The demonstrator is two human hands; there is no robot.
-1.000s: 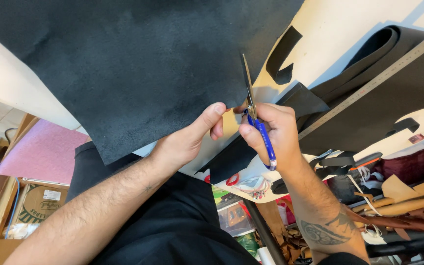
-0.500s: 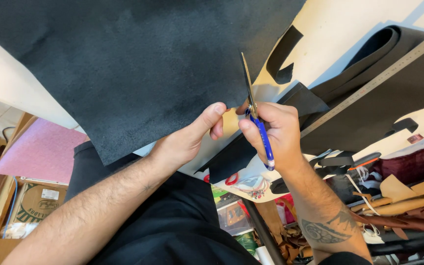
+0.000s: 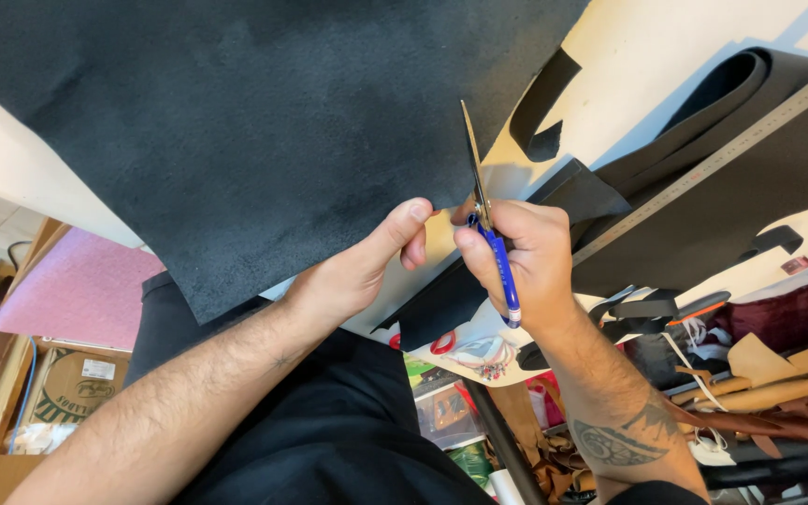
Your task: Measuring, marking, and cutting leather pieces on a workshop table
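A large sheet of black leather [image 3: 236,140] covers the pale table top [image 3: 647,65] and hangs over its near edge. My left hand [image 3: 357,271] pinches the sheet's edge between thumb and fingers. My right hand [image 3: 526,262] grips blue-handled scissors [image 3: 490,234], blades pointing away from me along the sheet's right edge. The two hands nearly touch at the cut. A narrow black leather strip [image 3: 540,117] lies just right of the blades.
A long metal ruler [image 3: 731,150] lies diagonally on dark leather pieces [image 3: 750,196] at the right. Brown leather scraps [image 3: 778,374] pile up at lower right. A pink sheet [image 3: 77,290] and a cardboard box [image 3: 58,393] sit at lower left.
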